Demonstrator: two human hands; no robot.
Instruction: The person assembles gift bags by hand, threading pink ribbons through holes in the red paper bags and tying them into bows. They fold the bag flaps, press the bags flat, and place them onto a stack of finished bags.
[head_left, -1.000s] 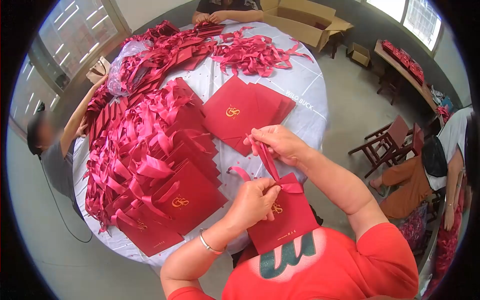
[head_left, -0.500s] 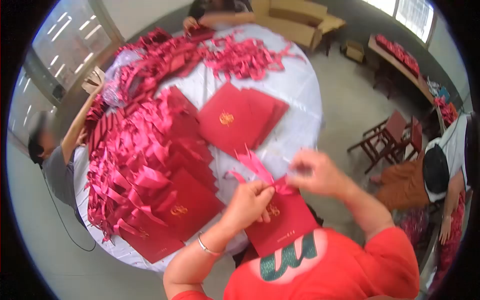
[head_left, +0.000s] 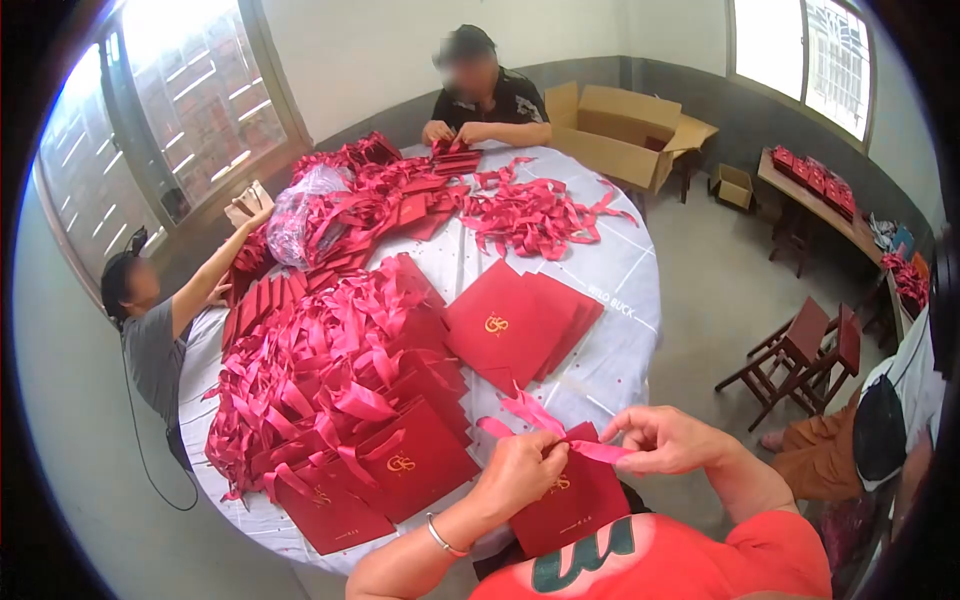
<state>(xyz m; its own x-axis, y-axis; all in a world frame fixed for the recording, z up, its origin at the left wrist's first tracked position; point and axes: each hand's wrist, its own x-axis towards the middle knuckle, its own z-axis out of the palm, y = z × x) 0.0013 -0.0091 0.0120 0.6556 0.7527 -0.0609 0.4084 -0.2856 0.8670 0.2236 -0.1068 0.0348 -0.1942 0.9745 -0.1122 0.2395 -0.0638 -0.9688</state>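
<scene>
Ribbon (head_left: 598, 451) | across bag (head_left: 572, 503) top | left fingers (head_left: 543, 456) pinching it | right fingers (head_left: 641, 461) clamping its end

The frame's edge cuts off the right-hand person (head_left: 895, 400), and faces across the counter (head_left: 628, 372) are blurred.

From my remote feed, a round table (head_left: 642, 350) under a white, line-patterned cloth (head_left: 625, 275) spans the center-left of the frame. Red paper bags with pink ribbon handles (head_left: 400, 455) crowd its left side; loose pink satin ribbons (head_left: 540, 218) lie heaped at upper center, above fanned, flat red pieces bearing a gold emblem (head_left: 505, 340).
</scene>
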